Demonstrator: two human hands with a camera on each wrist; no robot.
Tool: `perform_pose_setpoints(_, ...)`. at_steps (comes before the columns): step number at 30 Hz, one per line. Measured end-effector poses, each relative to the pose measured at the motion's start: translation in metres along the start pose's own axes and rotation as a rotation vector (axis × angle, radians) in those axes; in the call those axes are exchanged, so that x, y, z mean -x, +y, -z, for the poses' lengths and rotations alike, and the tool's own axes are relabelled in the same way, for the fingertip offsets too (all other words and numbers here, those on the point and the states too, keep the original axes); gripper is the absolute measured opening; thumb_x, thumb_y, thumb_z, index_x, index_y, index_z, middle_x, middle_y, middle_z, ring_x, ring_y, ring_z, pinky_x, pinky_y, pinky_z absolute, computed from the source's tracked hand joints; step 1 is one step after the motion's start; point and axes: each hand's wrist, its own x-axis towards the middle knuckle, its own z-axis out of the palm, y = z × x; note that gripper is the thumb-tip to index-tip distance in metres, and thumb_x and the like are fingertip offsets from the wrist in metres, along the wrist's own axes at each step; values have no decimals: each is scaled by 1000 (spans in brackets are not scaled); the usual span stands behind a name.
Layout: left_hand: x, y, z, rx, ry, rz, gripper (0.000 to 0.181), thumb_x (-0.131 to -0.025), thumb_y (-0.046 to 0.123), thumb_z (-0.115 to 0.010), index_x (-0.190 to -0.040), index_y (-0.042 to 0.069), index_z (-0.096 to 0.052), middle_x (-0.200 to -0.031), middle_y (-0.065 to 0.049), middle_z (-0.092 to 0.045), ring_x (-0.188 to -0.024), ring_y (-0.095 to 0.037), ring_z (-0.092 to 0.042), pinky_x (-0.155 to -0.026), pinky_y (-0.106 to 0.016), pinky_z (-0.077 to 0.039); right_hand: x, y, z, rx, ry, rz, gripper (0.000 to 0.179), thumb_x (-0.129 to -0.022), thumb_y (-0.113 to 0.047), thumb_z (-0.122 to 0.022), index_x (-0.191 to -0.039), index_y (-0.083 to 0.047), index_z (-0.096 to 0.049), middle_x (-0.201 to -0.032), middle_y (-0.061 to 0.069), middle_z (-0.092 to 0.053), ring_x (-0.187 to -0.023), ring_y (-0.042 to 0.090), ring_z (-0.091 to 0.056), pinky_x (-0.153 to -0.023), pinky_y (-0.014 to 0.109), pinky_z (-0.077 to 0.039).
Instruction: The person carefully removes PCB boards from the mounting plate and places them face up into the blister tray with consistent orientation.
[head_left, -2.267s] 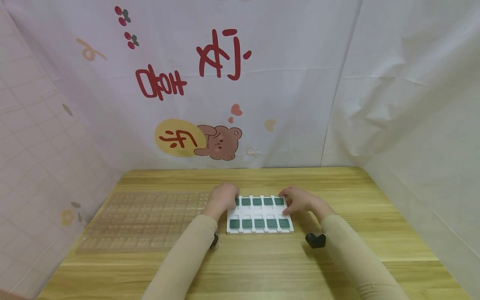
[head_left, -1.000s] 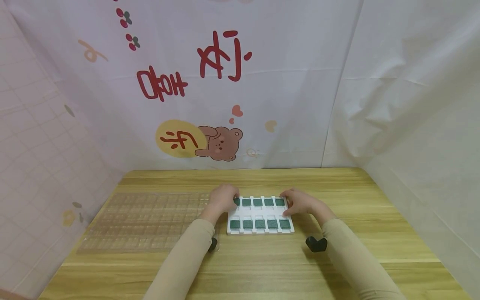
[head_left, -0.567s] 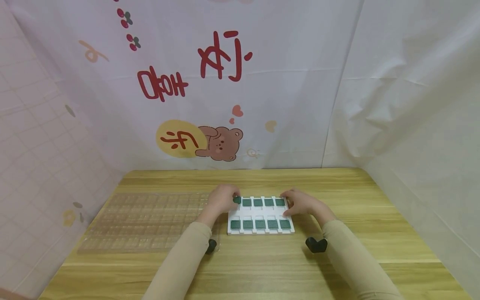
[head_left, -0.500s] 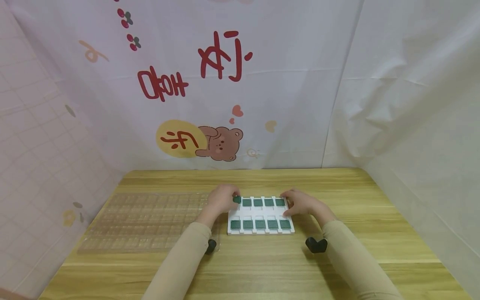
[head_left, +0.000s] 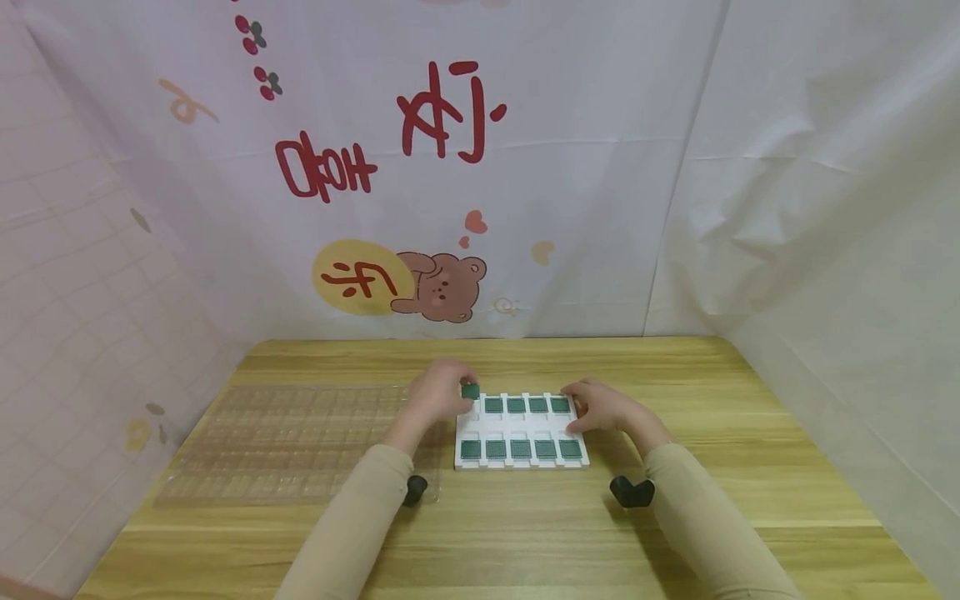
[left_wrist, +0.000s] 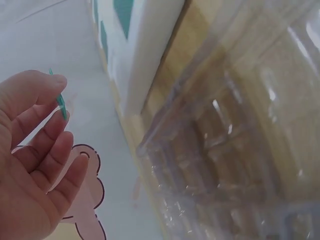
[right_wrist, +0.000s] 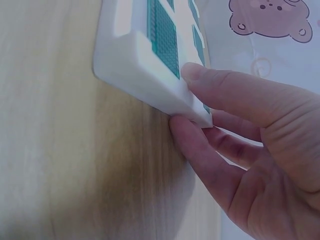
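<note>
Between thumb and fingertips, my left hand (head_left: 435, 396) pinches a small green circuit board (head_left: 470, 391) at the far left corner of a white foam tray (head_left: 517, 425). In the left wrist view this board (left_wrist: 61, 97) appears edge-on, raised off the tray, while the other fingers are loosely bent. Two rows of similar green boards (head_left: 521, 448) sit in the tray's slots; the far-left slot shows white. My right hand (head_left: 603, 406) grips the tray's right end. In the right wrist view, its thumb (right_wrist: 195, 72) lies on the top edge and its fingers are against the side wall.
A wide transparent plastic tray (head_left: 292, 442) with many moulded compartments lies left of the foam tray, partly beneath my left forearm. A wooden table (head_left: 525, 533) carries both. White printed curtains (head_left: 570, 183) enclose the back and sides.
My left hand has lifted the circuit board out of the tray's far-left slot and moved slightly left and away. The right hand stays on the tray's right end.
</note>
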Motion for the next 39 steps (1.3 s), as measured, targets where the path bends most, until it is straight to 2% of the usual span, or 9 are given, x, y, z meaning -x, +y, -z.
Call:
perform_pose_setpoints(5,2,-3,8,-2,12,-11,25,-78,12,-81,-102,17,-74,-102,1,-65,-98,-20,-56,-86,-39,-50,1,1,-1,0,1,3,68,-79,-20,-84,-134,5,-53,-133,26,-49,-116,36,-51,-100,54,-42)
perform_pose_setpoints(11,3,-12,17,-3,41,-71,27,-75,6,-80,-100,12,-73,-102,-2,-66,-97,-21,-58,-87,-39,-49,1,1,-1,-5,3,8,67,-79,-19,-83,-134,5,-53,-133,26,-49,-114,35,-50,-100,54,-41)
perform_pose_setpoints(19,9,-27,28,48,28,-11,30,-77,8,-80,-106,8,-73,-111,-7,-65,-104,-26,-57,-93,-43,-48,2,-2,-1,-19,0,-19,68,-79,-19,-83,-135,4,-53,-134,26,-48,-114,35,-50,-100,54,-41)
perform_pose_setpoints(31,15,-62,39,42,46,-37,22,-76,6,-78,-97,2,-71,-100,-11,-66,-97,-29,-58,-87,-46,-50,2,-2,0,-19,-2,-13,68,-78,-18,-83,-135,5,-53,-130,24,-50,-110,32,-51,-99,52,-42)
perform_pose_setpoints(39,18,-84,47,30,48,-19,20,-75,1,-76,-95,1,-71,-100,-13,-66,-99,-32,-59,-89,-49,-49,1,1,-1,-8,0,-11,68,-79,-19,-83,-135,4,-54,-128,22,-51,-107,30,-52,-97,51,-44)
